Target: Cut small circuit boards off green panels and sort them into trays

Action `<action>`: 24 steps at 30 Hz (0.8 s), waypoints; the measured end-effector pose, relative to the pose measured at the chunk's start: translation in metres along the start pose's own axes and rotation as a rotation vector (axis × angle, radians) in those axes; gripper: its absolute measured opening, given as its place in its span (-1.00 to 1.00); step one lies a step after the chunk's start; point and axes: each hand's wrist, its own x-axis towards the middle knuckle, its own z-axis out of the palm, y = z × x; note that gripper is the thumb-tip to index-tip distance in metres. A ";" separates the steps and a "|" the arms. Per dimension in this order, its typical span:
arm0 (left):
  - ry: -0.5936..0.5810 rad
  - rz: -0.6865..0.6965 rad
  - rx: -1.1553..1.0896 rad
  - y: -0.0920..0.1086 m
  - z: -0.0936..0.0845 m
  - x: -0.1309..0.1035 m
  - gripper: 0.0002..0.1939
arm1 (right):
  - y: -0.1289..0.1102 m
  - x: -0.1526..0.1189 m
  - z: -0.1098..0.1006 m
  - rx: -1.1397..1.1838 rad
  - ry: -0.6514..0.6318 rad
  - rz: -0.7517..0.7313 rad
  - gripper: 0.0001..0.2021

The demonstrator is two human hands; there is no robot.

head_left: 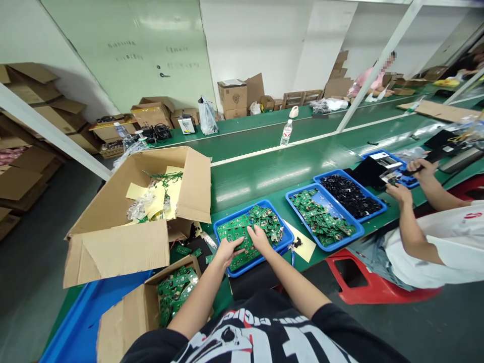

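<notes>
A green circuit board panel (235, 232), made up of several small joined boards, lies at a slant over the blue tray (289, 237) in front of me. My left hand (227, 251) grips its near left edge, with the fingers partly hidden. On the panel's right side, my right hand (258, 239) pinches it with the thumb on top; the fingers underneath cannot be seen. Loose small circuit boards (267, 222) are heaped in the same tray, just beyond my right hand.
Left stands a large open carton (121, 252) with yellow paper scraps; below it, a smaller box (151, 297) holds green boards. Right are a blue tray of boards (325, 217) and one of black parts (346, 194). A co-worker (419, 237) sits beside me, holding a tool.
</notes>
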 end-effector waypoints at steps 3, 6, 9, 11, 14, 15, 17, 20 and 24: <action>0.023 -0.017 -0.018 0.003 0.004 0.003 -0.61 | 0.000 -0.001 -0.003 -0.134 0.024 0.060 -0.75; 0.048 -0.018 -0.023 0.003 0.007 0.005 -0.63 | -0.004 -0.004 -0.003 -0.256 0.042 0.118 -0.75; 0.060 -0.017 -0.020 0.002 0.008 0.005 -0.65 | -0.010 -0.007 -0.004 -0.349 0.039 0.159 -0.70; 0.068 -0.009 -0.016 0.002 0.009 0.005 -0.66 | -0.014 -0.007 -0.005 -0.395 0.033 0.177 -0.68; 0.090 0.018 -0.009 0.002 0.009 0.006 -0.65 | -0.019 -0.007 -0.006 -0.447 0.027 0.190 -0.66; 0.097 0.027 -0.006 0.001 0.010 0.007 -0.65 | -0.020 -0.008 -0.005 -0.460 0.026 0.193 -0.66; 0.112 0.039 0.005 -0.001 0.012 0.009 -0.65 | -0.022 -0.009 -0.003 -0.483 0.022 0.195 -0.68; 0.133 0.042 0.020 -0.007 0.014 0.011 -0.65 | -0.022 -0.010 -0.001 -0.506 0.015 0.194 -0.71; 0.117 0.033 0.010 -0.010 0.010 0.014 -0.63 | -0.015 -0.001 -0.014 -0.487 0.029 0.207 -0.64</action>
